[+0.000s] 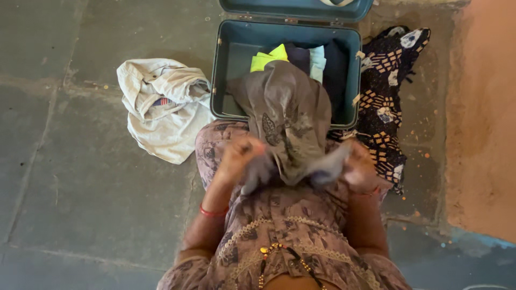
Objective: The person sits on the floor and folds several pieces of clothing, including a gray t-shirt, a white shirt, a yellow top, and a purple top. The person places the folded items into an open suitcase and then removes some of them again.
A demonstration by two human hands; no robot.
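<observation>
Both hands grip one grey patterned garment (287,121) by its lower edge. The left hand (239,156) is closed on the cloth's left corner; the right hand (359,166) is closed on its right corner, though both are blurred and the fingers cannot be told apart. The garment hangs stretched between them and drapes forward over the near rim of an open teal suitcase (228,64), which stands on the stone floor (80,188). Its far end lies inside the case, over folded clothes: a yellow-green piece (269,58), a pale blue one (318,60) and dark ones.

The raised lid (295,8) runs along the top edge of the view. Just beside the case's left wall lies a crumpled pale shirt (164,107), close to the wall but apart from it. Against the right wall a dark printed cloth (387,91) is bunched, touching the case. Left of the shirt the floor lies open to the edge; on the right an orange wall (484,107) closes the room.
</observation>
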